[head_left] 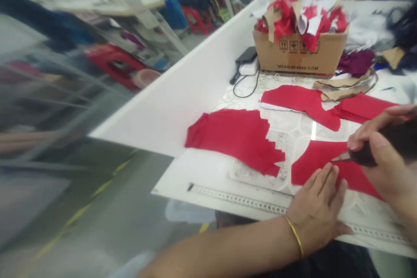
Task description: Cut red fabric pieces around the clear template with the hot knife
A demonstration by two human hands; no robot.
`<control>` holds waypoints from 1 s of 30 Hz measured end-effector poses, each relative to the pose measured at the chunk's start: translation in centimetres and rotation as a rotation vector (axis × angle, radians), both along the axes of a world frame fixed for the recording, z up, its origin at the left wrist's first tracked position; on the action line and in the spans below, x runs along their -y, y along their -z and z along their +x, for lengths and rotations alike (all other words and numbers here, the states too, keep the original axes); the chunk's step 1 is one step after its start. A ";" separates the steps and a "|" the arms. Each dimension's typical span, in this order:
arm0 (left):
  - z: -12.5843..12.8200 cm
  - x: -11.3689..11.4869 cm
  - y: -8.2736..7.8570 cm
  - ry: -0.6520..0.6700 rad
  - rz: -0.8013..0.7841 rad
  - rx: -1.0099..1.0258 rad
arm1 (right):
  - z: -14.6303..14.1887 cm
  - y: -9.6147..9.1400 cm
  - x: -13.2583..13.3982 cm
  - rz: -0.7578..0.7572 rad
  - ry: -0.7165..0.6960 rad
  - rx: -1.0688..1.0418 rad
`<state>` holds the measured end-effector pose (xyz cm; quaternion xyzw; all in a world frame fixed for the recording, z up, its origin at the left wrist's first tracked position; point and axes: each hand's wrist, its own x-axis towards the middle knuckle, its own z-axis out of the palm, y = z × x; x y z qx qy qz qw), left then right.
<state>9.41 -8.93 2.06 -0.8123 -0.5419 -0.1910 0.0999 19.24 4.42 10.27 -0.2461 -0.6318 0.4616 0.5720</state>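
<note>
My left hand [317,208], with a gold bangle at the wrist, lies with fingers stretched out on a red fabric piece [308,165] near the table's front edge. In my right hand [387,160] is a dark-bodied tool [365,154] with a thin, pointed metal tip. The tip meets the red cloth just beyond my left fingertips; the tool's exact kind is unclear. To the left lies a stack of red fabric pieces [234,137] with stepped edges. Farther back are another red cut piece [293,100] and a folded red piece [368,107].
A measuring tape [237,200] runs along the front edge of the white table [195,171]. A raised white panel [182,87] borders its left side. Behind stand a cardboard box [299,54] of scraps and a black device [246,55] with a cable. Brown paper strips [345,87] lie nearby.
</note>
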 end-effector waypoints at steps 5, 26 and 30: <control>0.4 -0.6 1.6 -0.034 0.109 0.096 | -3.6 0.4 2.1 0.051 -0.115 -0.065; 0.7 -0.2 0.8 -0.044 -0.126 0.137 | -7.3 1.7 3.8 0.104 -0.198 -0.134; 1.0 -0.4 1.4 -0.035 -0.178 0.185 | -7.0 1.2 4.2 0.109 -0.209 -0.100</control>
